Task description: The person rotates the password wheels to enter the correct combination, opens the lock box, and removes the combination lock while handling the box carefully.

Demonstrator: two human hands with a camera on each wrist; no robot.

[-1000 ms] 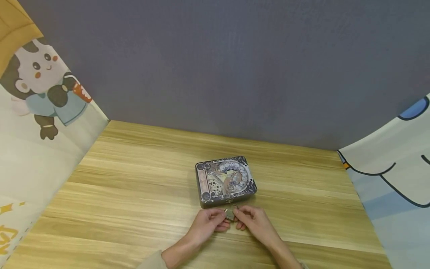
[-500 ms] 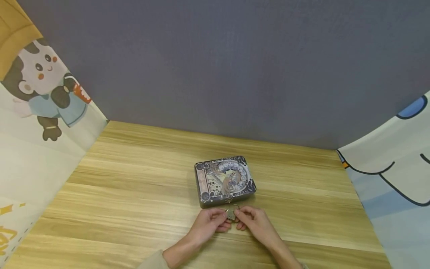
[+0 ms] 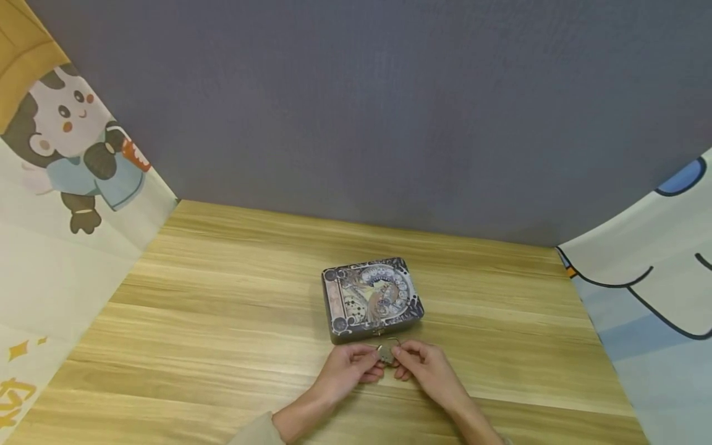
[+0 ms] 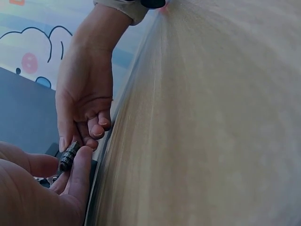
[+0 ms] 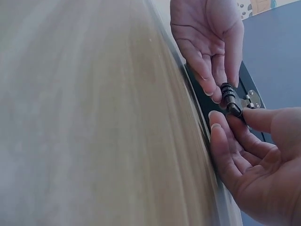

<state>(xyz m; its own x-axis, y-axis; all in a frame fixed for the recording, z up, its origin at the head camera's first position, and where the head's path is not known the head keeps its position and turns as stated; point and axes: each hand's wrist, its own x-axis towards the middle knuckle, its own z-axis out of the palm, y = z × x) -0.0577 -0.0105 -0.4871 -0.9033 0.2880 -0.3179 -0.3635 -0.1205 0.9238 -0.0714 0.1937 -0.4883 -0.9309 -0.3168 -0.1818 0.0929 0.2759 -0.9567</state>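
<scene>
A small combination padlock [image 3: 385, 354] with number dials and a thin curved shackle is held up between both hands, just in front of a decorated box [image 3: 371, 298]. My left hand [image 3: 346, 372] pinches the padlock's left end between thumb and fingers. At the other end, my right hand [image 3: 429, 369] pinches it near the shackle. In the right wrist view the ridged dials of the padlock [image 5: 229, 98] show between the fingertips, close to the box's metal latch [image 5: 253, 99]. The box is closed, and the padlock appears apart from its latch.
The box stands on a wood-grain table [image 3: 222, 296]. A grey panel [image 3: 367, 123] rises behind the table. Cartoon-printed sheets [image 3: 50, 259] line the left and right sides.
Both hands and the padlock have shifted slightly to the right relative to the box. The grip of each hand on the padlock looks the same.
</scene>
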